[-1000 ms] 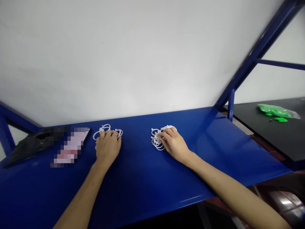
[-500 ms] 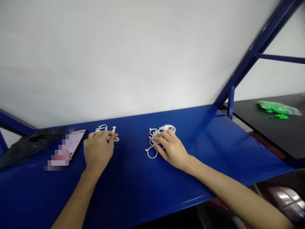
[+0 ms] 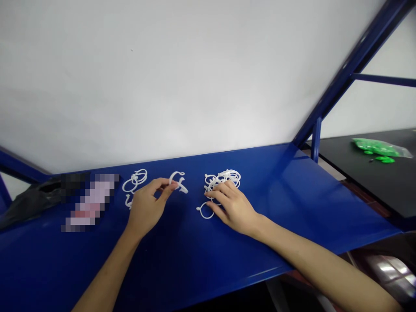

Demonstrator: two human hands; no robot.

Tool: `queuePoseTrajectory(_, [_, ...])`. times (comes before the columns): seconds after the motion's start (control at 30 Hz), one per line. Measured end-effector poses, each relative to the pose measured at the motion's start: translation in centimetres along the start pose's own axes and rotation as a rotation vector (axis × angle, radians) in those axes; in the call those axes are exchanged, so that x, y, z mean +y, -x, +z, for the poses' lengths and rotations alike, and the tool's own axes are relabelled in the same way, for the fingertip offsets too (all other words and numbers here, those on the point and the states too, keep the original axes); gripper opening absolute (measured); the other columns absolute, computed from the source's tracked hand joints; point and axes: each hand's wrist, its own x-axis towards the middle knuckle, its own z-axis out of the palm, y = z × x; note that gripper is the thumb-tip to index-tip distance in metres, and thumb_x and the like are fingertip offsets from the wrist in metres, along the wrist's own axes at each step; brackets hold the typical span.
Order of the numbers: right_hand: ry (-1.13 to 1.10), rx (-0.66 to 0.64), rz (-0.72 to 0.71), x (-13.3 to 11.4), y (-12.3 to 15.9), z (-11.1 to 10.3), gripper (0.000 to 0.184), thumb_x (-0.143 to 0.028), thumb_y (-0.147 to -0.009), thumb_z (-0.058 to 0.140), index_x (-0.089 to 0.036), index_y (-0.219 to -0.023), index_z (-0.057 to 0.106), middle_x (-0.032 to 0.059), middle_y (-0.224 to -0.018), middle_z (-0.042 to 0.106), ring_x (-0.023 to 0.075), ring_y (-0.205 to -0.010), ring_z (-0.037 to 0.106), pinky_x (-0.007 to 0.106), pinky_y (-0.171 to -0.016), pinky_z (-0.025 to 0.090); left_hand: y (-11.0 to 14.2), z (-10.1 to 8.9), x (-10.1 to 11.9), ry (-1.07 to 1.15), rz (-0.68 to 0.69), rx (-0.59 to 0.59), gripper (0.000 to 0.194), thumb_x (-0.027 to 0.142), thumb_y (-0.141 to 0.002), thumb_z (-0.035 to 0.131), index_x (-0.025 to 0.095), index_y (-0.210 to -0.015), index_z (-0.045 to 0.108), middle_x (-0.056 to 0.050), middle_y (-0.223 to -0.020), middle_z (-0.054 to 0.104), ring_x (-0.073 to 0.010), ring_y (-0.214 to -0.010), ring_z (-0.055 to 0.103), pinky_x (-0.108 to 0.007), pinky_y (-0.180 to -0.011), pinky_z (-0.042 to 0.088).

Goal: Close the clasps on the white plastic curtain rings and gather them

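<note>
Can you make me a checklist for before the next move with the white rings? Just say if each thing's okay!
1. Left hand has a grip on the white curved piece: ok, pinched by thumb and fingers.
2. Only one piece in that pinch: cannot tell, the parts overlap.
3. Right hand at the right-hand pile: ok, fingers over it.
4. Pile's rings separated: not ok, they overlap.
5. Left-hand rings apart from that pile: ok, there's a gap between.
</note>
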Motion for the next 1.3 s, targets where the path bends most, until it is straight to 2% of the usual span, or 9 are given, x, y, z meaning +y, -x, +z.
queuePoseTrajectory(0.17, [-0.132,-0.042,0.071,-0.5,0.0,0.7,0.04,-0.041,-0.094,0.064,-0.013,-0.123,0.057,0.0139,-0.109,0.067,0.0252,-0.096,0.065,0.04,-0.081,0.057,1.5,1.5,2.0,0.31,-0.009,-0.241,0.035,0.057,-0.088,0.059,0.024,-0.088,0.072,0.001,-0.086,0.075,-0.0167,-0.079,0.069,-0.026,-0.073,0.049])
queuePoseTrajectory(0.27, [-0.242,-0.029,0.112,-0.5,0.1,1.3,0.024,-0.033,-0.098,0.058,-0.018,-0.117,0.057,0.0093,-0.103,0.07,0.0197,-0.086,0.068,0.033,-0.075,0.057,2.3,2.3,2.8,0.423,0.002,-0.326,0.033,0.054,-0.088,0.061,0.023,-0.087,0.071,0.0,-0.085,0.075,-0.016,-0.078,0.069,-0.025,-0.072,0.05])
queuePoseTrajectory(0.37, [-0.307,0.05,0.144,-0.3,0.2,1.5,0.015,-0.026,-0.101,0.054,-0.02,-0.114,0.058,0.0057,-0.097,0.071,0.0152,-0.08,0.068,0.028,-0.073,0.056,2.6,2.5,3.0,0.454,-0.017,-0.312,0.033,0.054,-0.088,0.062,0.022,-0.086,0.071,0.0,-0.084,0.074,-0.0162,-0.079,0.069,-0.025,-0.072,0.051])
queuePoseTrajectory(0.6, [-0.324,0.199,0.177,-0.2,0.1,1.1,0.019,-0.023,-0.099,0.056,-0.021,-0.118,0.059,0.0015,-0.085,0.067,0.0116,-0.066,0.062,0.024,-0.063,0.054,2.0,1.7,2.4,0.413,-0.079,-0.221,0.037,0.057,-0.088,0.06,0.022,-0.087,0.071,-0.001,-0.086,0.075,-0.0167,-0.078,0.069,-0.027,-0.074,0.052])
queuePoseTrajectory(0.87, [-0.298,0.285,0.119,-0.2,-0.2,0.5,0.017,-0.019,-0.1,0.052,-0.021,-0.115,0.06,0.0038,-0.091,0.067,0.0139,-0.075,0.063,0.028,-0.07,0.054,1.1,1.2,1.8,0.394,-0.171,-0.142,0.044,0.062,-0.088,0.057,0.021,-0.096,0.072,-0.002,-0.08,0.073,-0.0174,-0.072,0.066,-0.028,-0.068,0.05])
queuePoseTrajectory(0.97, [-0.293,0.281,0.157,0.0,-0.1,0.3,0.017,-0.022,-0.1,0.052,-0.021,-0.115,0.059,0.0046,-0.092,0.068,0.0151,-0.075,0.063,0.03,-0.069,0.053,0.5,1.0,0.5,0.244,-0.197,-0.046,0.045,0.062,-0.089,0.053,0.023,-0.101,0.072,-0.003,-0.082,0.074,-0.0192,-0.071,0.065,-0.031,-0.068,0.05])
queuePoseTrajectory(1.1, [-0.325,0.235,0.192,0.1,0.0,0.3,0.017,-0.025,-0.101,0.05,-0.021,-0.116,0.057,0.0043,-0.09,0.067,0.0156,-0.074,0.063,0.03,-0.069,0.053,0.1,0.8,-1.2,-0.286,0.086,0.104,0.037,0.049,-0.094,0.048,0.023,-0.101,0.074,-0.009,-0.094,0.073,-0.0286,-0.093,0.062,-0.042,-0.085,0.045])
queuePoseTrajectory(1.2, [-0.358,0.196,0.188,0.0,0.1,0.4,0.014,-0.024,-0.101,0.05,-0.021,-0.113,0.056,0.003,-0.086,0.064,0.0149,-0.072,0.061,0.03,-0.07,0.052,0.3,0.9,-2.0,-0.571,0.183,0.011,0.031,0.037,-0.094,0.048,0.022,-0.101,0.075,-0.012,-0.096,0.072,-0.0343,-0.1,0.057,-0.047,-0.086,0.041])
queuePoseTrajectory(1.3, [-0.38,0.196,0.165,-0.1,0.1,0.4,0.007,-0.024,-0.101,0.051,-0.02,-0.102,0.056,0.0042,-0.089,0.061,0.0149,-0.075,0.06,0.03,-0.07,0.052,0.5,1.2,-2.2,-0.638,0.167,-0.089,0.027,0.034,-0.091,0.054,0.021,-0.105,0.074,-0.012,-0.101,0.072,-0.0356,-0.101,0.056,-0.048,-0.085,0.041])
